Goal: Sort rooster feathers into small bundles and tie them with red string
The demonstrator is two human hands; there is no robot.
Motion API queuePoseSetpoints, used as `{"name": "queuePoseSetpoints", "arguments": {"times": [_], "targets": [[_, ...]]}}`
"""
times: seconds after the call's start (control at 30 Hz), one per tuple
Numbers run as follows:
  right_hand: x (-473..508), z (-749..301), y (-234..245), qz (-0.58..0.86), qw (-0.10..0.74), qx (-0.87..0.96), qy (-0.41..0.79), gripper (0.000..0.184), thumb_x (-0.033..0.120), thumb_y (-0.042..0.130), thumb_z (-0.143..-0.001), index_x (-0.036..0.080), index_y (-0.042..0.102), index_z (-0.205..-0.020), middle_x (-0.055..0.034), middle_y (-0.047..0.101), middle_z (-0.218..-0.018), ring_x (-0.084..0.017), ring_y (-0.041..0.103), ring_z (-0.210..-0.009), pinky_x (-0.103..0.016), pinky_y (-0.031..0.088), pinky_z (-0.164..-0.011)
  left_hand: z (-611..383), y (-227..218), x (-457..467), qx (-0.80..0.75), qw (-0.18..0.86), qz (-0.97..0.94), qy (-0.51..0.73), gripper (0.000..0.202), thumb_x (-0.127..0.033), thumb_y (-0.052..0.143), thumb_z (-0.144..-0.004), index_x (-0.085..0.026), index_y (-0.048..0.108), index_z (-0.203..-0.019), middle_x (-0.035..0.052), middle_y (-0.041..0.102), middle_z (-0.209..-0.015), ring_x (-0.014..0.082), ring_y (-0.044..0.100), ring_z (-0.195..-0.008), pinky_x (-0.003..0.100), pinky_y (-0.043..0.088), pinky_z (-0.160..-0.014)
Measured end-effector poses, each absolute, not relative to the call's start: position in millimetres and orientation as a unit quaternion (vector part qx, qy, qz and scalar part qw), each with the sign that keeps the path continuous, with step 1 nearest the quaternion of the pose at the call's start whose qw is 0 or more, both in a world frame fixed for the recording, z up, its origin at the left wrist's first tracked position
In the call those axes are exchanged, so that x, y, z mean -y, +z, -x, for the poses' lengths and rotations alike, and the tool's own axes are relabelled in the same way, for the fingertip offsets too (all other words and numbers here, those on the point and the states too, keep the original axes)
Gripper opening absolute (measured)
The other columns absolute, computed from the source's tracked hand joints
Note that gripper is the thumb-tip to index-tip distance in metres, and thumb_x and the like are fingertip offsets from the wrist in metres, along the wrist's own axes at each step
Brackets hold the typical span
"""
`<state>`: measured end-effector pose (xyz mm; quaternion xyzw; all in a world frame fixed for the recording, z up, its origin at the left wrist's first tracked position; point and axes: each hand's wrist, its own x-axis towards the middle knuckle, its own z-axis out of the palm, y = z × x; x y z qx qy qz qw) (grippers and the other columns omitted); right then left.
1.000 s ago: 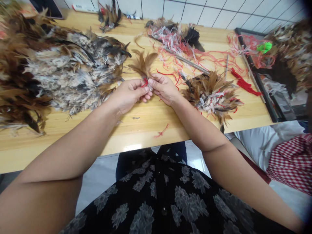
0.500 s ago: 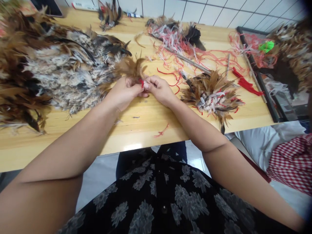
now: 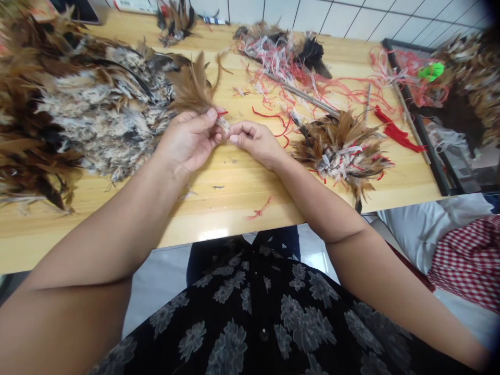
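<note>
Feather bundle (image 3: 195, 86) is pinched in the left hand (image 3: 191, 136)

A black shirt (image 3: 250, 307) is worn, printed all over with grey flowers (image 3: 226, 346) and fitted with a round, dark button (image 3: 263, 334) at six o'clock; past the shirt's twelve o'clock edge, dark cloth (image 3: 199, 261) is seen.
</note>
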<state>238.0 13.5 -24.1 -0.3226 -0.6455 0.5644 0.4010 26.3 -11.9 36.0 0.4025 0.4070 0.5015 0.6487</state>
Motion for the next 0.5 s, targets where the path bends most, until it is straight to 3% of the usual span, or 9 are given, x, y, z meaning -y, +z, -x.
{"name": "queuePoseSetpoints", "arguments": {"times": [0.17, 0.33, 0.47, 0.5], "targets": [[-13, -234, -27, 0.335, 0.428, 0.632, 0.553, 0.057, 0.066, 0.110, -0.099, 0.022, 0.073, -0.102, 0.0010, 0.075, -0.101, -0.014, 0.058, -0.093, -0.025, 0.054, -0.089, -30, 36, 14, -0.413, 0.648, -0.412, 0.489, 0.025, -0.032, 0.117, -0.081, -0.032, 0.093, -0.089, 0.0003, 0.086, -0.089, 0.0214, 0.070, -0.088, 0.037, 0.066, -0.086], [-6, -225, -15, 0.391, 0.386, 0.685, 0.478, 0.034, 0.040, 0.092, -0.116, 0.024, 0.068, -0.099, 0.0015, 0.070, -0.099, -0.016, 0.062, -0.097, -0.028, 0.058, -0.094, -28, 42, 19, -0.407, 0.642, -0.440, 0.478, 0.028, -0.036, 0.121, -0.078, -0.030, 0.095, -0.088, -0.0005, 0.087, -0.090, 0.0207, 0.067, -0.085, 0.036, 0.062, -0.085], [12, -218, 13, 0.421, 0.257, 0.795, 0.354, 0.006, 0.014, 0.080, -0.115, 0.019, 0.079, -0.113, -0.0089, 0.084, -0.135, -0.023, 0.078, -0.125, -0.036, 0.062, -0.119, -25, 55, 23, -0.428, 0.560, -0.493, 0.511, 0.023, -0.035, 0.119, -0.089, -0.033, 0.095, -0.089, -0.0006, 0.077, -0.086, 0.0235, 0.066, -0.084, 0.041, 0.058, -0.088], [17, -216, 19, 0.432, 0.219, 0.813, 0.321, 0.011, 0.010, 0.073, -0.117, 0.017, 0.081, -0.120, -0.0126, 0.085, -0.145, -0.026, 0.080, -0.132, -0.039, 0.061, -0.122, -26, 59, 24, -0.427, 0.552, -0.505, 0.509, 0.023, -0.034, 0.118, -0.091, -0.034, 0.095, -0.088, -0.0003, 0.076, -0.085, 0.0241, 0.066, -0.082, 0.042, 0.058, -0.087]]}}
